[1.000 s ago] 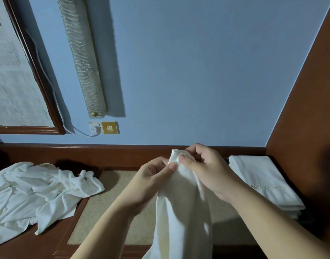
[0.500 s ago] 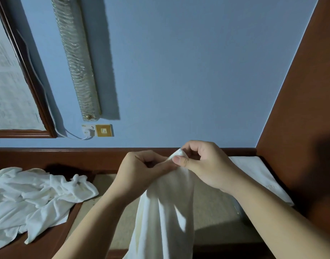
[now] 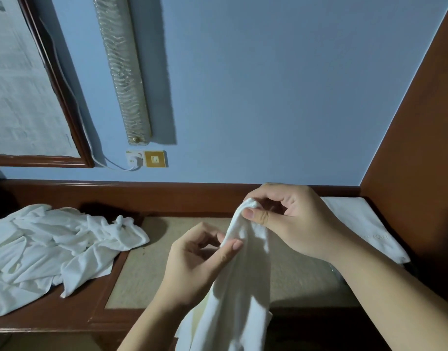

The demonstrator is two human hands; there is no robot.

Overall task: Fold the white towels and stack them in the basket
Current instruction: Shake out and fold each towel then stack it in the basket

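Observation:
A white towel (image 3: 238,295) hangs bunched in front of me over the desk. My right hand (image 3: 291,221) pinches its top corner between thumb and fingers. My left hand (image 3: 200,262) pinches the towel's edge a little lower, on the left side. A heap of unfolded white towels (image 3: 48,249) lies on the desk at the left. Folded white towels (image 3: 362,224) are stacked at the right, against the wooden side panel; the basket under them is hidden by my right arm and the towels.
The wooden desk (image 3: 73,310) has a beige inset pad (image 3: 152,269) in its middle. A blue wall stands behind with a framed picture (image 3: 22,97), a long wall lamp (image 3: 124,72) and a socket (image 3: 147,159). A wooden panel (image 3: 420,148) closes off the right.
My left hand has slid down the towel's edge, away from my right hand, which still holds the top corner. The view has shifted slightly.

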